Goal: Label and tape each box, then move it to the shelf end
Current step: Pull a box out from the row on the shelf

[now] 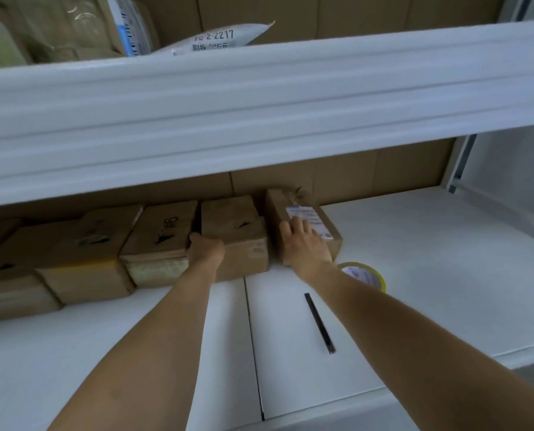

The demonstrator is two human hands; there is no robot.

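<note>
While right hand (303,244) lies flat on labelled box (306,225) — left hand (205,248) grips plain box (234,234).

The left hand's (206,247) fingertips are disappearing between two boxes (194,231); the right forearm is hiding part of the tape roll (365,275).

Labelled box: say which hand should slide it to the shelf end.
Right, probably. The right hand lies flat on the labelled box, with bare shelf to its right. The left hand grips the next box.
</note>
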